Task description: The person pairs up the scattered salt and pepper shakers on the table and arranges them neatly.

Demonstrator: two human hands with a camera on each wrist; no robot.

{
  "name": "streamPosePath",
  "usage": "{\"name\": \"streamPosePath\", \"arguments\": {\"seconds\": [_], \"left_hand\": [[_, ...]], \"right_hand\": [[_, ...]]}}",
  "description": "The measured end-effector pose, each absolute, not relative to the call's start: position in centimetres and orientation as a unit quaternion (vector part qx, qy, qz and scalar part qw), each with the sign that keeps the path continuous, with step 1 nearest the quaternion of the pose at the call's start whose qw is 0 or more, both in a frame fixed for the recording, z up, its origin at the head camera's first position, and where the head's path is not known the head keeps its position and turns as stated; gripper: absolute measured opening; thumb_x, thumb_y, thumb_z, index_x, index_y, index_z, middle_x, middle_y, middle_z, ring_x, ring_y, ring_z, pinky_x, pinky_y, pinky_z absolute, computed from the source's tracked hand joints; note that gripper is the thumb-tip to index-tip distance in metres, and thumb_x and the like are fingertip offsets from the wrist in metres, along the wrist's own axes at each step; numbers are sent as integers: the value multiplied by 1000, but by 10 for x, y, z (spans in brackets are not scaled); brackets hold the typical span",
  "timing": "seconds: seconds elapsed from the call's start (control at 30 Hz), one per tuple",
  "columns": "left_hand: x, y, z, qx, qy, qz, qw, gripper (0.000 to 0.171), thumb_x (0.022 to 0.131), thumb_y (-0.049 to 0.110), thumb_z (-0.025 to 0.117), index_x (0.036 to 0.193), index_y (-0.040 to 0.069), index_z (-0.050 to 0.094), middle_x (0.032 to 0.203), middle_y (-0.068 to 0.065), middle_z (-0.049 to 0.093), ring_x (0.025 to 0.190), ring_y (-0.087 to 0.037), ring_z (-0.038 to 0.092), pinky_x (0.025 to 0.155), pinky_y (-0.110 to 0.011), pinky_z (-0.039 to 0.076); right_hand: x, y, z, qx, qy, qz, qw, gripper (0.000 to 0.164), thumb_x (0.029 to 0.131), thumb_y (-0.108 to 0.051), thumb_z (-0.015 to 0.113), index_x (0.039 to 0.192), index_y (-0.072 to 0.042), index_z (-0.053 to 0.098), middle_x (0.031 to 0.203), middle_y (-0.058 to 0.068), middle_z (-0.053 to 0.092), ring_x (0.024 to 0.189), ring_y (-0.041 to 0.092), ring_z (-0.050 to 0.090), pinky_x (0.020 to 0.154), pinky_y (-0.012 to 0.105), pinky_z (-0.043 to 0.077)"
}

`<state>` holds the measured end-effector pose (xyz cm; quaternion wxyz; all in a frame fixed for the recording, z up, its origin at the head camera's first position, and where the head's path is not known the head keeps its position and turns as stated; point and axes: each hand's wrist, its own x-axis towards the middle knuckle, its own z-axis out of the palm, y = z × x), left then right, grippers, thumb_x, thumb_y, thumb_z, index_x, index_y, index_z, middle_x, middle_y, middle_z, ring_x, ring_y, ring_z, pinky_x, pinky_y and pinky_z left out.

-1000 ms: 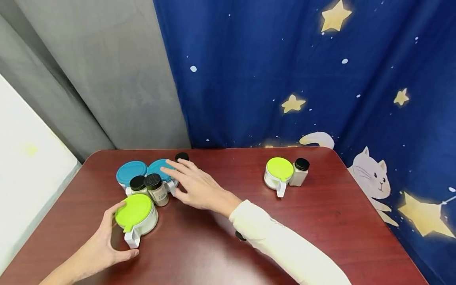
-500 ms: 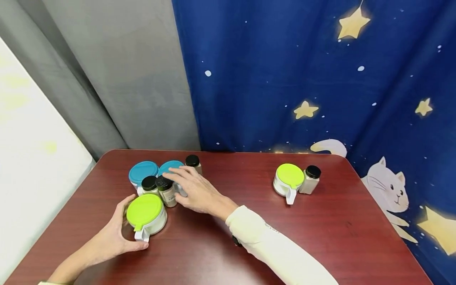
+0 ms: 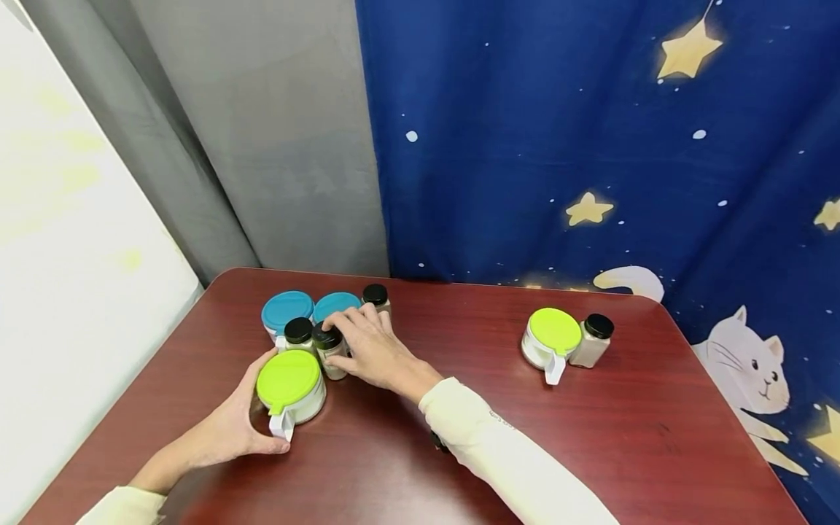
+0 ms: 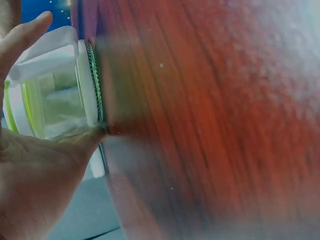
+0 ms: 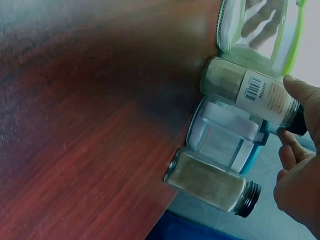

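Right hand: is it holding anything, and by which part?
The right hand seems to pinch the tall, clear, labelled jar, at or near its round black cap.

Sleeves cut off below, smallest print on barcoded jar illegible; lower-right star cropped

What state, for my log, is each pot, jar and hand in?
Left green-lidded pot: closed
Right green-lidded pot: closed
Left blue-lidded pot: closed
Right blue-lidded pot: closed
Held jar: capped
Leftmost jar: capped
Back jar: capped
Rightmost jar: capped
Left hand: curved around left green-lidded pot
Right hand: pinching held jar
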<state>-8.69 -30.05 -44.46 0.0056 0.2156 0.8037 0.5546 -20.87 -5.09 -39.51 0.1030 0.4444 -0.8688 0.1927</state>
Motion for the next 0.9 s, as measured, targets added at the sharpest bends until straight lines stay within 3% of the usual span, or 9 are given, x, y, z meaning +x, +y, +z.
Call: {"name": "streamPosePath", "arguments": {"seconds": [0.1,0.3,0.63,0.9], "left_hand": [[-92,-302,-446,228,789,570,18,128,68,-5,92,158,2,1,149,-29,25,131,0,43,100,-16,40],[-91,-305,-448,213,801,559,7,120,66,0,95,156,2,15,147,-21,34,128,-2,46,99,-16,41],[-86,-301,-450,157,857,488,-55,114,60,15,101,147,4,29,134,-10,47,113,-8,55,94,-13,41],[-80,-297,-451,148,832,533,-46,112,62,9,99,147,4,27,135,-14,45,114,-10,58,94,-17,47]], "right_hand": [[-210,-48,-395,446,-867,196,108,47,90,-43,79,126,-25,56,119,-9,54,108,15,38,85,34,32],[-207,-45,-399,456,-860,195,120,59,89,-44,79,139,-26,54,120,-9,58,109,15,41,84,34,33],[-204,-41,-406,510,-825,186,156,57,93,-43,74,144,-22,57,129,-8,63,117,17,48,85,31,38],[-201,-35,-408,538,-781,305,80,55,93,-23,78,142,-15,56,131,1,60,113,5,55,96,17,43]]}}
